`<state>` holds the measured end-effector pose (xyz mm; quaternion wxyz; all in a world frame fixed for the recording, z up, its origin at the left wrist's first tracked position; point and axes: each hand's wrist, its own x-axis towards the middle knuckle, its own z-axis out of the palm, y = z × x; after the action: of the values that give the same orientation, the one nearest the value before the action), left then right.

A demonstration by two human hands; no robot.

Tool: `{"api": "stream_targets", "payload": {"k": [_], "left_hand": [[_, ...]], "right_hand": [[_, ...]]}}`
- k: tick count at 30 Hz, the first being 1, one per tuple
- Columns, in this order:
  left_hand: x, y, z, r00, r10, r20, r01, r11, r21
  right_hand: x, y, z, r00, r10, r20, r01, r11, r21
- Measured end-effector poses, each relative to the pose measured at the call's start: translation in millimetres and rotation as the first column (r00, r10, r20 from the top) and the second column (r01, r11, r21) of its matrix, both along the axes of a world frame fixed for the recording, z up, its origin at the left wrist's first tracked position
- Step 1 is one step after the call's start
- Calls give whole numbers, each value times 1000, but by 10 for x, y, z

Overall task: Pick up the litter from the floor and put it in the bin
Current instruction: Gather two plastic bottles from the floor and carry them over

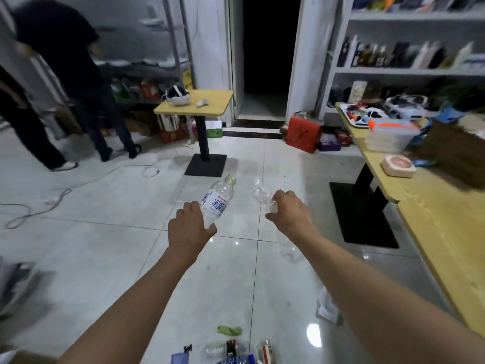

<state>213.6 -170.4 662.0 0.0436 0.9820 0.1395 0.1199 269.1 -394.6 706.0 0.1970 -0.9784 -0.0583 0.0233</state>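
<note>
1. Holding two pieces of litter clear of the floor: my left hand has its fingers curled round the lower body of a labelled clear bottle, cap end pointing away from me; my right hand pinches a crumpled clear bottle, fingers closed tight on it.

2. Bin: not in view from the head camera; its place cannot be told; I judge the step in hand to be the carry to it, so I should find it by eye before walking.

3. Grip check: the labelled bottle is held near its base, so the long end could swing; I would keep the wrist steady and, if it slips, take it nearer the middle; the crumpled one is light and springy, so a firm pinch is enough.

4. Litter on the floor: a green scrap, a second clear bottle, a small carton and blue wrappers at the bottom edge, close to my feet; a white wrapper lies beside the worktop on my right; these remain for later trips.

5. Hazards: a cable trails over the tiles on my left; two people stand at far left; the tiles look glossy; I should step round the litter at my feet.

6. Release: drop each item only once it is over the bin's mouth, one hand at a time.
</note>
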Motion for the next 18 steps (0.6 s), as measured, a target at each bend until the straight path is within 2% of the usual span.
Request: {"api": "stream_targets", "payload": {"k": [3, 11, 18], "left_hand": [[-282, 63, 334, 999, 19, 30, -19, 1000, 16], [-1294, 292, 876, 969, 240, 61, -242, 970, 32], [-2185, 913, 1342, 914, 397, 80, -401, 915, 44]], "right_hand": [[-166, 75, 284, 998, 57, 33, -56, 998, -5], [-798, 528, 652, 971, 235, 42, -237, 971, 37], [-1447, 1527, 1059, 903, 423, 78, -427, 902, 53]]}}
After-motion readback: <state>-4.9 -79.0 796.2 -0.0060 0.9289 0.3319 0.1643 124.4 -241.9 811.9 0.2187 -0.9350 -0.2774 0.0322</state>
